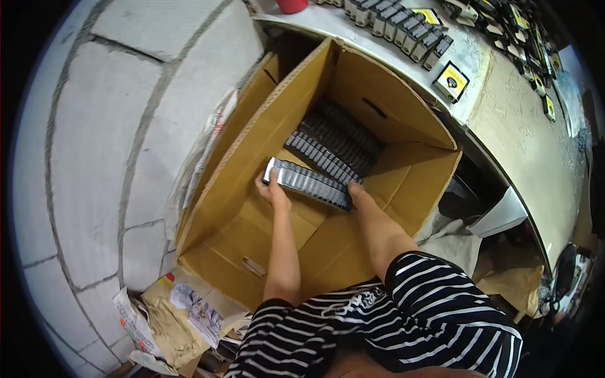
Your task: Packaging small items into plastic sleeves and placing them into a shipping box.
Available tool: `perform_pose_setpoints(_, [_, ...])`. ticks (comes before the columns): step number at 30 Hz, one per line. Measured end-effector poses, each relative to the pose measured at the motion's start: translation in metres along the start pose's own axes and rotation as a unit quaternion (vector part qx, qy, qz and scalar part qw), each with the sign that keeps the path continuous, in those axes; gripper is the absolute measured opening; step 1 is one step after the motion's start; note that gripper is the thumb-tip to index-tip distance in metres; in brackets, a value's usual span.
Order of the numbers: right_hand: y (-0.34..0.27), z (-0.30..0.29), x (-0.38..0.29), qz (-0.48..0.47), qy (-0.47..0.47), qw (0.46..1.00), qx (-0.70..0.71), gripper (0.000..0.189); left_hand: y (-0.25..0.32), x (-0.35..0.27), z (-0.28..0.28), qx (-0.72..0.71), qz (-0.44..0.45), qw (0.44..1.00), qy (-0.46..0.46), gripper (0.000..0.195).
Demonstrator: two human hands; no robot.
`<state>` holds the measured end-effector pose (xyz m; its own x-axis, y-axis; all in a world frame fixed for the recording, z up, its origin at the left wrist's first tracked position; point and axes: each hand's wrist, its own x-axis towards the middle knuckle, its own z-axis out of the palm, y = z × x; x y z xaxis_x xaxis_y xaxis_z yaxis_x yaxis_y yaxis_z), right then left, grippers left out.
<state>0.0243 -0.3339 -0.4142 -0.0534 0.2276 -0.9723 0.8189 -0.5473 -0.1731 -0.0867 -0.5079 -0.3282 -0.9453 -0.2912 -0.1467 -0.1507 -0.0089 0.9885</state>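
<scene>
Inside a large open cardboard box (283, 104), both my hands grip a long row of small packages (309, 183), dark below with pale tops, pressed together side by side. At its left end is my left hand (274, 189), thumb over the pale end piece. My right hand (357, 191) closes on the right end; its fingertips are hidden. Just beyond the held row, a similar row (324, 156) stands in the box, with more dark rows (347, 132) against the far wall. Bare cardboard bottom shows on the near side.
A worktable (515, 108) curves behind and right of the box, with rows of similar packages (401, 28), a yellow-labelled package (451, 82) and a red container (291, 4). A pale block wall (104, 118) stands left. Crumpled paper and bags (175, 321) lie lower left.
</scene>
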Motion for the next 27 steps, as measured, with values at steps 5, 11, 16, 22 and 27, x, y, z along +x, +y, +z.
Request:
perform_pose_setpoints(5, [0.019,0.014,0.033,0.007,-0.146,0.989,0.012,0.041,-0.082,0.067,0.006,0.100,-0.105,0.989,-0.021,0.052])
perform_pose_setpoints(11, [0.016,0.000,0.052,-0.233,0.040,0.874,-0.424,0.033,-0.139,0.040,0.036,0.178,-0.149,0.967,-0.106,0.074])
perform_pose_setpoints(16, [-0.029,0.013,-0.025,-0.213,0.108,0.889,-0.391,0.027,-0.104,0.066,-0.003,0.025,-0.191,0.981,-0.035,0.077])
perform_pose_setpoints(22, [-0.062,0.009,-0.019,-0.221,0.066,0.929,-0.288,0.038,-0.106,0.085,0.008,0.026,-0.260,0.959,-0.108,0.079])
perform_pose_setpoints(27, [-0.147,-0.003,-0.049,-0.420,-0.013,0.836,-0.354,0.031,-0.133,0.043,-0.018,0.071,-0.267,0.959,-0.058,0.084])
